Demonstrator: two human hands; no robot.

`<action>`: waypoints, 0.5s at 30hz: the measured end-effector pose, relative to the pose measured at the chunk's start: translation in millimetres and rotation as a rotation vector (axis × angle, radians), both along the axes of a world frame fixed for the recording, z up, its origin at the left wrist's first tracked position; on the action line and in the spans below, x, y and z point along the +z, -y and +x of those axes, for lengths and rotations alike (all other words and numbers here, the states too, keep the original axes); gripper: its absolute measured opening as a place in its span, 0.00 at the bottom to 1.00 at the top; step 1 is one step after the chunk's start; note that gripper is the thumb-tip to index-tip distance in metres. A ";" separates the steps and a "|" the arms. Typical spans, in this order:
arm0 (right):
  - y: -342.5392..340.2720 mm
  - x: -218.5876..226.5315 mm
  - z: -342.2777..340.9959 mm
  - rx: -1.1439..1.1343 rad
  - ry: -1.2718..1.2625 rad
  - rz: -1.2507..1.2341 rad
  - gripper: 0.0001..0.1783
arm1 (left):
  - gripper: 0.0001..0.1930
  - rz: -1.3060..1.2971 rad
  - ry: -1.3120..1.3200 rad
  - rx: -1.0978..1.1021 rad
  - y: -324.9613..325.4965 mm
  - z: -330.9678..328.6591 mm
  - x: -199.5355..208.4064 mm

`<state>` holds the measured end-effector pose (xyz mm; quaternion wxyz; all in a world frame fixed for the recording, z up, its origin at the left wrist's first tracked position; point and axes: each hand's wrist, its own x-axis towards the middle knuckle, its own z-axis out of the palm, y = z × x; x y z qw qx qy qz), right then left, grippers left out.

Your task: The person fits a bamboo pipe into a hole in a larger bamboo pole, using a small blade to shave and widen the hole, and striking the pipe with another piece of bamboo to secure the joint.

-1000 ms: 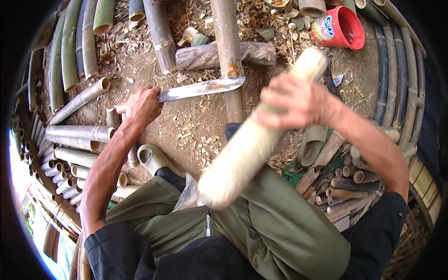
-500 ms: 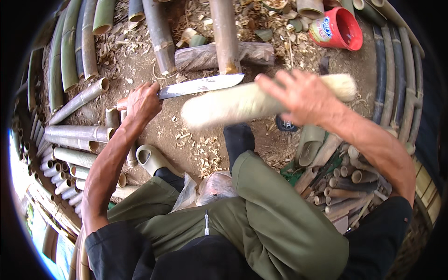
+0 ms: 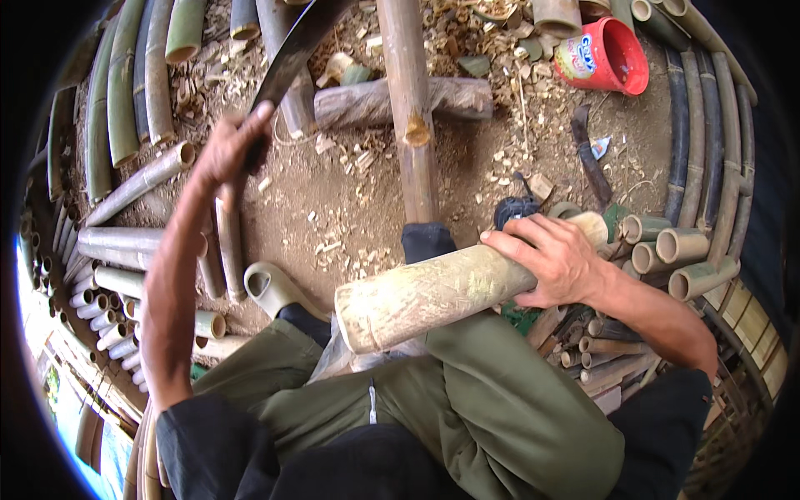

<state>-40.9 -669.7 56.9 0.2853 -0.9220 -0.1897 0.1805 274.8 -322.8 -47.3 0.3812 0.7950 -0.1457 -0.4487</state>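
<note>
While my L hand (image 3: 231, 148) grips a knife (image 3: 283, 75), R hand (image 3: 557, 258) clasps bamboo pc (image 3: 429, 298).
Blade (image 3: 298, 52) angled fwd; pc over my trousers (image 3: 517, 383).

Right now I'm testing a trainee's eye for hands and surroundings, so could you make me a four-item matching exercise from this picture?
1. Left hand
2. Right hand
3. Red tub
4. Log

A. Toward the view's upper right
B. Gripping a long-bladed knife
C. Crosswise beneath a long pole
D. Grasping a bamboo section

Pairs: 1-B, 2-D, 3-A, 4-C
</note>
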 end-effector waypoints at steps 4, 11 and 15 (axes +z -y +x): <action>4.3 -6.6 -19.0 -0.282 -0.186 0.080 0.51 | 0.40 0.210 0.148 -0.435 20.3 11.6 10.7; 39.3 15.0 16.0 -0.826 -0.209 0.405 0.50 | 0.41 0.365 0.204 -0.609 30.0 9.6 -5.1; 42.1 21.1 48.2 -0.840 -0.107 0.397 0.49 | 0.41 0.416 0.177 -0.645 23.8 13.6 -15.1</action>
